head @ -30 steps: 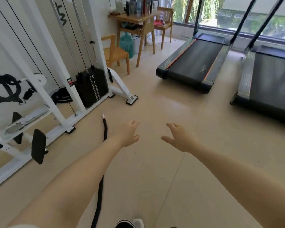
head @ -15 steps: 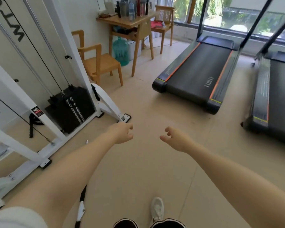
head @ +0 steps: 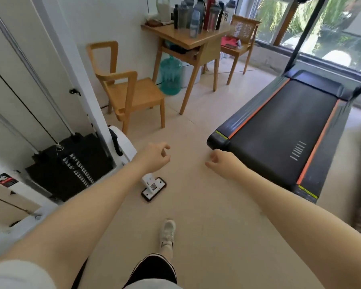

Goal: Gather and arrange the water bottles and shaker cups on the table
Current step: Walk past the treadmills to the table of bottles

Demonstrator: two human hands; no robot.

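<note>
While walking toward the tabletop (head: 198, 38) — bottles (head: 196, 15) unreached; left hand (head: 154, 157) and right hand (head: 223, 163) loosely curled, empty — next, closing in to grasp.

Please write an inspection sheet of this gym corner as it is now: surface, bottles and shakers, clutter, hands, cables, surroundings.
Surface: wooden table against the wall, far from the person.
Job's things: bottles and shaker cups standing upright in a tight cluster on the table; none held.
Clutter: clear jug and a small dark item at the table's back left corner.
Grippers: left hand and right hand both empty, fingers loosely curled, held above the floor.
Cables: weight machine cables; a thin cord on the floor under the table.
Surroundings: wooden chair, teal water jug, treadmill, second chair by the window.
</note>
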